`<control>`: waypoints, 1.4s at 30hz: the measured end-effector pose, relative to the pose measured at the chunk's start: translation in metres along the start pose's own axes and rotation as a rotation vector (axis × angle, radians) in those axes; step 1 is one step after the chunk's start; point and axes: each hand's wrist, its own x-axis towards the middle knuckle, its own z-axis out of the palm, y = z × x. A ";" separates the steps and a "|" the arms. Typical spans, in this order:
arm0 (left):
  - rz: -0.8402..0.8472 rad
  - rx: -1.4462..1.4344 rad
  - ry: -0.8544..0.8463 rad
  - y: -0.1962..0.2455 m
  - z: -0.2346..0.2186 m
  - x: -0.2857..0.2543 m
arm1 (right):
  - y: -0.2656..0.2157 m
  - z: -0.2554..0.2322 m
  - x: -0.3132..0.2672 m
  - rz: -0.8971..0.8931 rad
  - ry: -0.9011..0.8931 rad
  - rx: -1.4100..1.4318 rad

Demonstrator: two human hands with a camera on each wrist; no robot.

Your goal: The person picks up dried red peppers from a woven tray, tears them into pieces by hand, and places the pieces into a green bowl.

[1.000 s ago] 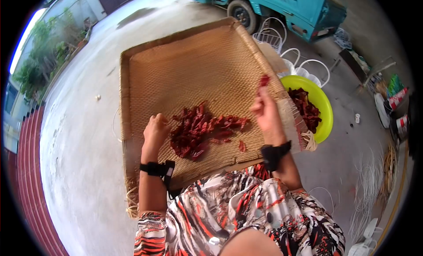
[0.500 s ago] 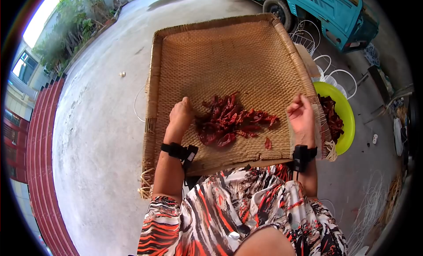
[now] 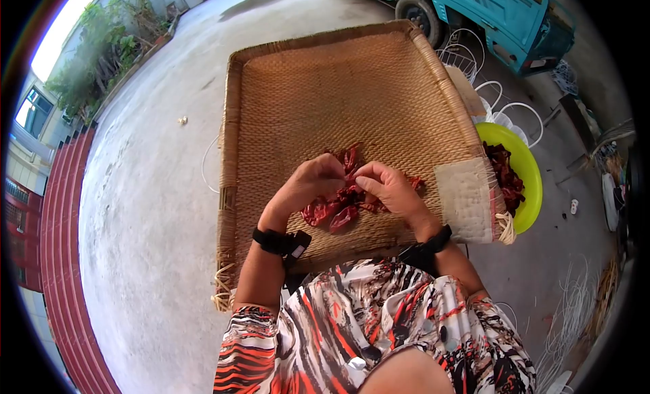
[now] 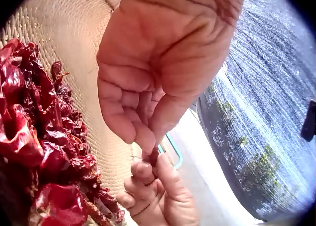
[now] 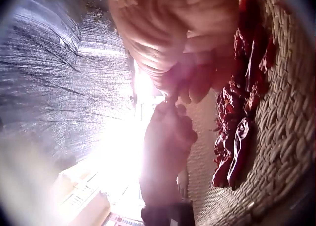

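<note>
Fingertips almost meeting, a person's left hand (image 3: 310,185) and right hand (image 3: 401,196), fingers bent, pinch a small dark-red piece of dried pepper (image 4: 152,156) above a heap of dried peppers (image 3: 344,218) toward the near edge of a woven tray (image 3: 325,89). So slight a grip could let the piece slip into the heap, and a hard tug could crumble it. Beyond the right edge sits a yellow-green basin (image 3: 534,184); a hasty toss could miss it.
</note>
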 end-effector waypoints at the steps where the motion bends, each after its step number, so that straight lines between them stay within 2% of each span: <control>1: 0.015 -0.017 -0.010 0.001 0.000 0.000 | 0.005 0.000 0.002 0.006 0.010 -0.036; 5: 0.017 -0.030 0.054 0.006 0.001 -0.002 | 0.005 -0.005 -0.003 -0.015 0.088 0.022; 8: 0.063 0.354 0.202 -0.001 -0.013 -0.002 | 0.003 -0.029 -0.006 -0.047 0.292 0.164; 12: 0.050 0.754 0.329 -0.029 -0.033 -0.005 | -0.002 -0.087 -0.023 -0.228 0.607 0.638; 14: 0.107 0.961 0.363 -0.048 -0.044 -0.006 | 0.001 -0.127 -0.035 -0.384 0.556 0.979; 16: -0.040 0.977 0.365 -0.043 -0.041 -0.006 | 0.011 -0.165 -0.048 -0.480 0.506 1.190; 17: -0.109 0.984 0.361 -0.040 -0.039 -0.005 | 0.022 -0.187 -0.054 -0.509 0.399 1.321; 20: -0.254 1.048 0.262 -0.037 -0.035 -0.002 | 0.015 -0.183 -0.067 -0.526 0.490 1.440; 22: -0.262 1.023 0.275 -0.034 -0.035 -0.003 | 0.011 -0.174 -0.066 -0.517 0.462 1.444; 24: -0.255 1.005 0.280 -0.030 -0.035 -0.004 | 0.020 -0.176 -0.056 -0.473 0.427 1.409; 28: -0.141 1.019 0.449 -0.019 -0.025 -0.006 | 0.005 -0.122 -0.034 -0.284 0.611 1.177; 30: 0.025 0.852 0.463 -0.009 -0.019 -0.007 | 0.011 -0.100 -0.024 -0.107 0.523 0.929; 32: 0.041 0.804 0.432 0.002 -0.011 -0.004 | -0.002 -0.068 -0.021 -0.028 0.385 0.501; 34: 0.139 0.651 0.332 -0.001 -0.008 -0.002 | -0.001 -0.044 -0.009 0.023 0.222 0.242; 35: 0.184 0.575 0.282 -0.003 -0.007 -0.001 | 0.000 -0.034 -0.005 0.005 0.159 0.116; 36: 0.161 0.533 0.249 -0.002 -0.005 0.000 | 0.002 -0.024 0.000 -0.009 0.096 -0.011; 38: 0.111 0.452 0.188 0.004 -0.002 -0.002 | 0.026 -0.004 0.013 -0.099 0.082 -0.069; 40: 0.079 0.297 0.128 0.005 0.001 -0.003 | 0.028 0.008 0.014 -0.046 0.038 -0.131; 42: 0.013 0.138 0.108 0.008 0.007 -0.004 | 0.029 0.013 0.011 -0.111 0.031 -0.185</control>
